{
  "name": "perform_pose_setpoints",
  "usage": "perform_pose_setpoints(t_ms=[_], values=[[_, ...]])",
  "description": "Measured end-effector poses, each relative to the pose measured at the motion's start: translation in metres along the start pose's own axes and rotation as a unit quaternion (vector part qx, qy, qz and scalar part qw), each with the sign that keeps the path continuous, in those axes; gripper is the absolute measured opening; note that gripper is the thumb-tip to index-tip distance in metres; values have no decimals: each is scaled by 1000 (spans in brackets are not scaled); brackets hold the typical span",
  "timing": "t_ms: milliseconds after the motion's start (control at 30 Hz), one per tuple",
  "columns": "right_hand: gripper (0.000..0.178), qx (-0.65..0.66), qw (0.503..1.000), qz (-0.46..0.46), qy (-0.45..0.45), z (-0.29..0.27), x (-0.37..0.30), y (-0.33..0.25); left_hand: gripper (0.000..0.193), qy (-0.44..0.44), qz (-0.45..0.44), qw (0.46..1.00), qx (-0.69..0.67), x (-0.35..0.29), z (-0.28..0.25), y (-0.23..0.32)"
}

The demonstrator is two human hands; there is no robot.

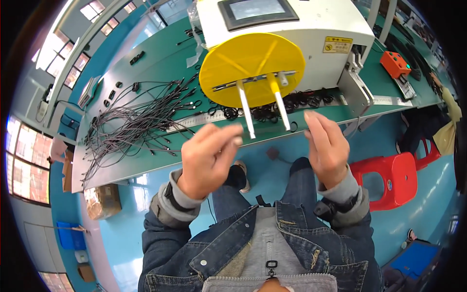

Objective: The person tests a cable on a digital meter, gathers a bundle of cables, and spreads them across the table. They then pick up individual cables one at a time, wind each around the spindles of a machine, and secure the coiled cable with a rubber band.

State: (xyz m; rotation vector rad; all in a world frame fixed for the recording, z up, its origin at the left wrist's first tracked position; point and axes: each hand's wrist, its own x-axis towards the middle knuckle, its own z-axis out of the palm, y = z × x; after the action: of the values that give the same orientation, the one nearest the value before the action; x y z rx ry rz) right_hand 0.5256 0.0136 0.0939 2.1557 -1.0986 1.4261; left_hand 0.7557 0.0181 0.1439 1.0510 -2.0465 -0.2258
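Note:
My left hand (206, 158) hovers in front of the table edge, fingers bent and the thumb a little apart from the forefinger; nothing shows in it. Its fingertips are slightly blurred, close to the left metal rod (246, 109) of a winding machine. On the other side, my right hand (327, 148) is raised with fingers stretched and thumb apart, also without a visible object. The right rod (279, 103) lies between the hands, nearer the right one. Both rods stick out from a round yellow disc (233, 58) with a slotted metal bar across it.
Loose black cables (131, 117) are heaped on the green table (146, 63) at left. Coiled cables (311, 100) lie beneath the disc beside a metal ruler (187, 121). The white machine body (311, 24) stands behind. An orange control box (395, 64) and red stool (404, 180) are at right.

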Motion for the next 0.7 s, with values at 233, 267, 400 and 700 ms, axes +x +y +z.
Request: perform_pose_setpoints(t_ms=[233,267,400,700], values=[[15,138,975,172,15,70,-1,30,15,112,-46,985,-123,23,43,-49],[15,135,976,172,17,75,0,33,15,113,-63,981,-142,25,46,-53],[16,59,985,151,61,90,9,35,14,120,-57,975,-178,28,52,-57],[21,-43,966,250,-44,83,-4,46,15,93,-70,975,-191,35,56,-65]])
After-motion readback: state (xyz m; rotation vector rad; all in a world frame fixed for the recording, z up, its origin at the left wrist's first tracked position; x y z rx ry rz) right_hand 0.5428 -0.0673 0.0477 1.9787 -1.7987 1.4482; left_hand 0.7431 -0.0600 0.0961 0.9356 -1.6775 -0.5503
